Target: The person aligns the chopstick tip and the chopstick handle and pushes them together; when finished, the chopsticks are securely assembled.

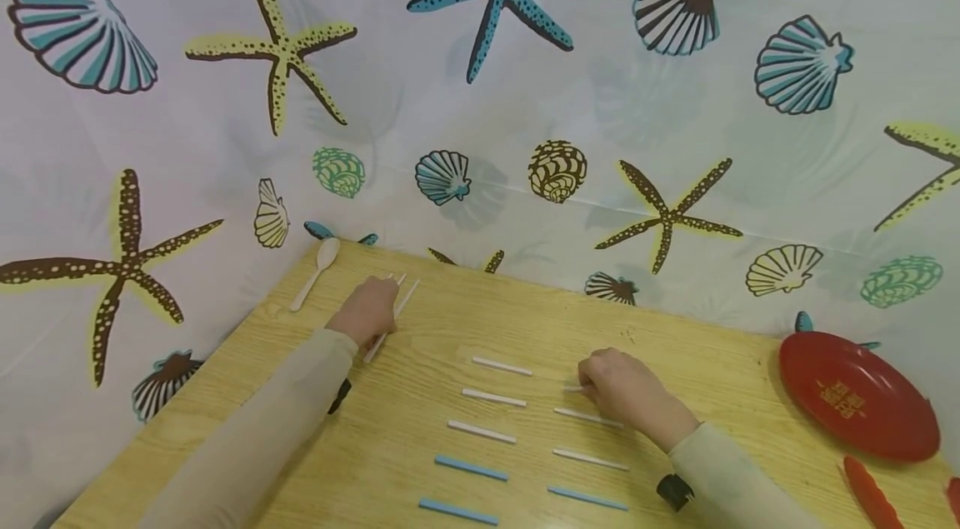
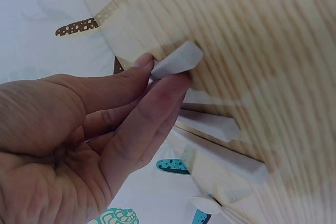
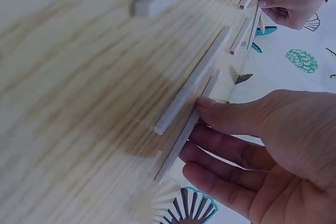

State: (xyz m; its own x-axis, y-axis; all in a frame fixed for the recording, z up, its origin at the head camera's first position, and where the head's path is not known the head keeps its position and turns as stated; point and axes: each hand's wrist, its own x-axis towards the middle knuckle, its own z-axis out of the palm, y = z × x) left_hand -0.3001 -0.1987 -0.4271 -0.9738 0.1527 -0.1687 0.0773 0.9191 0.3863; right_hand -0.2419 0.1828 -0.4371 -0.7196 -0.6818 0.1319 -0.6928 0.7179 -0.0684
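Note:
My left hand (image 1: 367, 314) is over the far left of the table. Between thumb and fingers it pinches a white flat-sided stick (image 2: 180, 59). Two more white sticks (image 2: 210, 123) lie on the wood beside that hand. My right hand (image 1: 621, 389), right of centre, pinches another white stick (image 3: 181, 139) between thumb and fingers, close over the table. A parallel white stick (image 3: 194, 83) lies next to it. Two columns of sticks run toward me: white sticks (image 1: 493, 397) on the left with blue sticks (image 1: 471, 468) nearer, and white sticks (image 1: 590, 459) on the right with one blue stick (image 1: 587, 498).
A white spoon (image 1: 315, 274) lies at the table's far left corner. On the right edge stands a red oval plate (image 1: 858, 396), with a red object (image 1: 870, 494) in front of it. A cloth (image 1: 525, 112) printed with shells and starfish hangs behind the wooden table (image 1: 442, 312).

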